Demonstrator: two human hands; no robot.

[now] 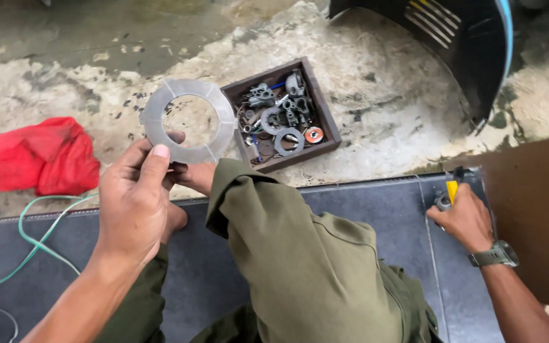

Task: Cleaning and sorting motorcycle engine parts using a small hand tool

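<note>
At the far left I see a crumpled red plastic bag (40,156) lying on the rough, stained concrete floor (376,95), and below it a pale green cable (39,238) curling across the dark tiled step (363,203).

Next comes my left hand (136,200), raised in front of me. Its thumb and fingertips pinch the lower edge of a flat, translucent grey plastic ring (189,121) with faint radial lines across its face. The ring is held upright and slightly tilted above the floor, just left of the box, and I can see the concrete through its wide centre hole.

Just to the right of the ring sits a small, shallow, dark brown wooden box (323,111), set at an angle on the concrete. It is crowded with small hardware: dark grey metal clamps and brackets, several grey washers and rings, one round disc with an orange centre near the lower right corner, and a blue-handled piece among them. I cannot make out every piece.

My bent knee in olive green trousers (300,267) fills the middle foreground.

Further right, my right hand (465,219), with a grey wristwatch (495,255), is closed around a yellow-handled tool (451,189) at the edge of a brown board (535,216). A dark curved panel (459,44) stands at the top right.
</note>
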